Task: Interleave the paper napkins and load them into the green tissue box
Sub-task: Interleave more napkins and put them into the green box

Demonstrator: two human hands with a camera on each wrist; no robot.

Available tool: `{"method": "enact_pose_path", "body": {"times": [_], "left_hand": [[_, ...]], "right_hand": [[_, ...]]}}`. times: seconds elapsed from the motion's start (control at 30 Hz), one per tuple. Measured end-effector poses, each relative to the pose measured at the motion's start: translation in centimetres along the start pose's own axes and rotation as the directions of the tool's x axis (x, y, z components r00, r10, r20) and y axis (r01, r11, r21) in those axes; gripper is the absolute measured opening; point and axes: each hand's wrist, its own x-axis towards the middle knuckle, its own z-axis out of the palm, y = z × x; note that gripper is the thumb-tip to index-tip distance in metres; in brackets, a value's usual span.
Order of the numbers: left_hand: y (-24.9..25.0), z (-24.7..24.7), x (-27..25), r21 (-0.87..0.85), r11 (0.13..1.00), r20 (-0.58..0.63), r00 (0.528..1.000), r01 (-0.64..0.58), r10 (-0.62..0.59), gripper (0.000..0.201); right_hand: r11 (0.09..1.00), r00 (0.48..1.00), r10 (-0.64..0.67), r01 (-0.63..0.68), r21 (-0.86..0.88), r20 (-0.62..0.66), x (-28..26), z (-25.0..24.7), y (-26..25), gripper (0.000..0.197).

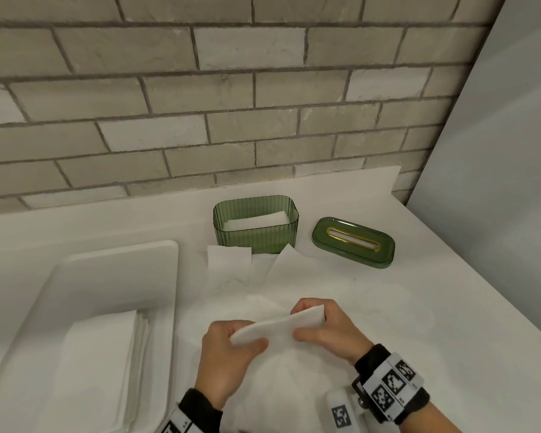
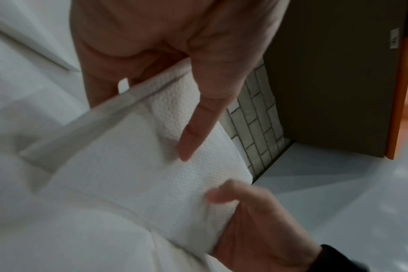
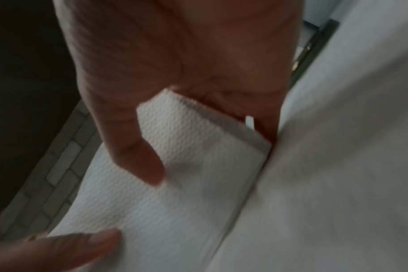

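The left hand (image 1: 228, 354) pinches the near-left end of a folded bundle of napkins (image 1: 278, 328), thumb on top and fingers underneath, while the right hand (image 1: 328, 331) clamps the far-right end the same way, so both hands grasp the one bundle and hold it clear of the counter (image 1: 434, 307). The bundle's long axis runs from the left hand up toward the right hand, slightly slanted. The green tissue box (image 1: 256, 225) stands ahead of both hands, a little left of the right hand, open at the top with white napkins already lying inside. Its long axis runs roughly side to side, close to the bundle's own line, so only a small turn seems needed before lowering it in. The right hand is the nearer of the two to the box.

Between the hands and the box lie loose unfolded napkins (image 1: 231, 260), flat, which should not block a carry over them. The green lid (image 1: 353, 242) rests ahead of the right hand, beside the box and apart from it. Left of the left hand, a white tray (image 1: 156, 254) holds a stack of napkins (image 1: 103, 364).
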Motion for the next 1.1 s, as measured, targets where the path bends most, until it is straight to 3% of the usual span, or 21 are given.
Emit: {"method": "enact_pose_path", "body": {"times": [0.07, 0.17, 0.27, 0.37, 0.47, 0.57, 0.67, 0.8, 0.9, 1.0, 1.07, 1.1], "left_hand": [[0.2, -0.7, 0.1, -0.016, 1.0, 0.005, 1.0, -0.014, 0.014, 0.012], [0.6, -1.8, 0.6, -0.124, 0.991, -0.085, 0.996, -0.048, 0.038, 0.016], [1.0, -2.7, 1.1, -0.244, 0.967, -0.156, 0.987, -0.071, 0.033, 0.022], [0.8, -3.6, 0.7, -0.216, 0.971, -0.183, 0.981, -0.102, 0.062, 0.024], [-0.1, -4.3, 0.1, -0.172, 0.98, -0.215, 0.975, -0.096, 0.058, 0.026], [-1.2, -4.8, -0.3, -0.12, 0.988, -0.242, 0.968, -0.093, 0.062, 0.025], [-1.9, -5.5, -0.6, -0.078, 0.991, -0.27, 0.959, -0.106, 0.082, 0.024], [-2.3, -6.1, -0.6, 0.024, 0.997, -0.236, 0.969, -0.067, 0.071, 0.022], [-2.6, -5.5, -0.3, 0.208, 0.978, -0.109, 0.993, -0.03, 0.054, 0.018], [-2.4, -4.3, 0.1, 0.415, 0.907, 0.05, 0.997, -0.078, 0.063, 0.019], [-1.8, -3.4, 0.5, 0.531, 0.838, 0.19, 0.981, -0.128, 0.03, 0.035], [-1.4, -3.0, 0.7, 0.596, 0.789, 0.258, 0.966, -0.149, -0.013, 0.045]], "right_hand": [[0.992, 0.996, 0.013, -0.003, -0.123, 0.088, 0.4, -0.7, -0.7, 0.011], [0.997, 0.997, -0.012, 0.017, -0.074, 0.072, 2.5, -1.8, -3.3, 0.016], [0.996, 0.988, -0.065, 0.057, -0.062, -0.141, 6.7, -3.4, -7.6, 0.013], [0.997, 0.91, -0.06, 0.078, 0.026, -0.411, 12.1, -4.6, -11.1, 0.009], [0.997, 0.872, -0.02, 0.051, 0.05, -0.49, 17.1, -4.5, -12.6, 0.022], [0.997, 0.892, 0.019, -0.053, -0.062, -0.451, 20.2, -3.1, -11.8, 0.031], [0.949, 0.929, 0.016, -0.131, -0.288, -0.37, 21.5, -1.8, -10.2, 0.032], [0.745, 0.968, -0.064, -0.115, -0.657, -0.243, 20.8, -1.7, -9.2, 0.041], [0.644, 0.963, -0.172, -0.048, -0.764, -0.206, 18.9, -2.1, -9.2, 0.049], [0.596, 0.941, -0.308, 0.078, -0.799, -0.138, 15.8, -2.4, -9.5, 0.04], [0.61, 0.96, -0.264, 0.094, -0.787, -0.09, 13.3, -2.7, -9.7, 0.028], [0.614, 0.983, -0.176, 0.07, -0.786, -0.051, 12.0, -3.0, -9.8, 0.023]]}}
